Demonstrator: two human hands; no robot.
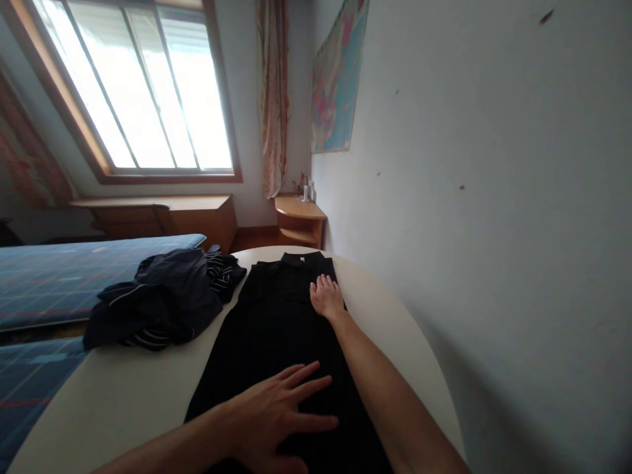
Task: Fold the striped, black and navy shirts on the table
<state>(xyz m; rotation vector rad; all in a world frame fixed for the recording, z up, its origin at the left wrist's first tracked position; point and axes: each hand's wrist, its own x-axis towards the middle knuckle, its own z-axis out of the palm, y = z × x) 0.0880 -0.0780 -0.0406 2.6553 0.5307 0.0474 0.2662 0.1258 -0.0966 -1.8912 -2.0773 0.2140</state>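
Observation:
A black collared shirt [276,316] lies spread out on the round cream table [402,336]. Its collar points to the far edge, and its sides look folded in. My right hand [326,296] rests flat on the upper right part of the shirt, fingers out. Closer to me, my left hand [274,415] is over the lower part with its fingers spread; whether it touches the cloth I cannot tell. Neither hand grips anything. The shirt's near end runs out of view below.
A rumpled heap of dark clothes [168,296] with striped trim sits at the table's left edge. Beyond it is a bed with a blue plaid mattress [89,270]. A white wall [494,230] rises close on the right. A corner shelf [301,209] stands behind the table.

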